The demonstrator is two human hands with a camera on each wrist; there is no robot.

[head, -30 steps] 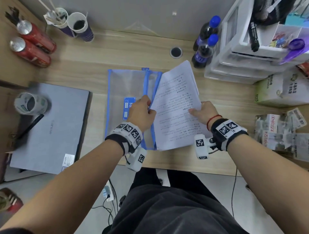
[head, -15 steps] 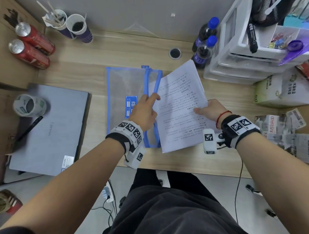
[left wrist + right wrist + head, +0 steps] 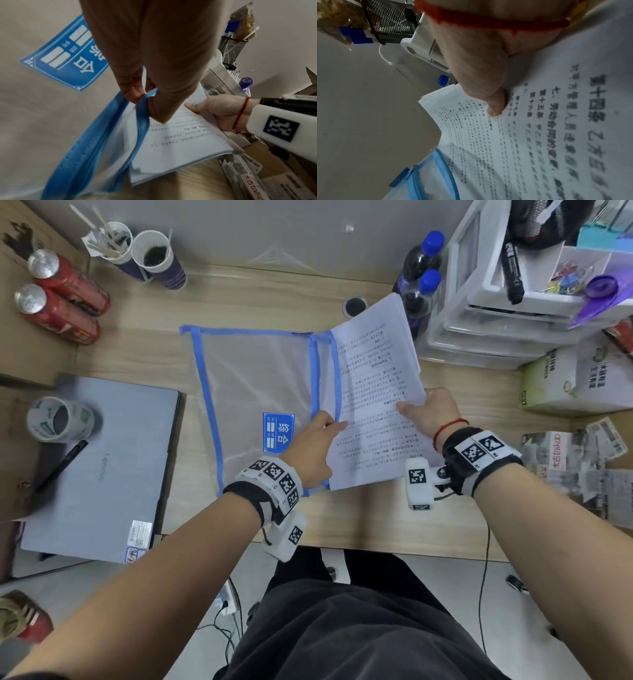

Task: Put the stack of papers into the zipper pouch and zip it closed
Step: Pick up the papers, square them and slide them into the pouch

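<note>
A clear mesh zipper pouch (image 3: 257,392) with blue edging and a blue label lies flat on the wooden desk (image 3: 260,299). Its zipper side faces right and stands open. My left hand (image 3: 317,445) pinches the upper blue lip (image 3: 143,111) of the opening between thumb and fingers and holds it up. My right hand (image 3: 430,412) grips the stack of printed papers (image 3: 373,392) at its right edge, thumb (image 3: 491,100) on top. The left edge of the papers (image 3: 171,138) sits inside the pouch mouth (image 3: 435,174), under the lifted lip.
A closed grey laptop (image 3: 102,467) with a tape roll (image 3: 61,419) and pen lies at the left. Red cans (image 3: 58,302) and paper cups (image 3: 154,258) stand at the back left. Two blue-capped bottles (image 3: 421,285), white drawers (image 3: 496,309) and a box (image 3: 579,374) crowd the right.
The papers have slid left, their left edge going under the pouch's lifted lip. My left hand went from straight fingers to pinching the lip. My right hand has moved left with the stack.
</note>
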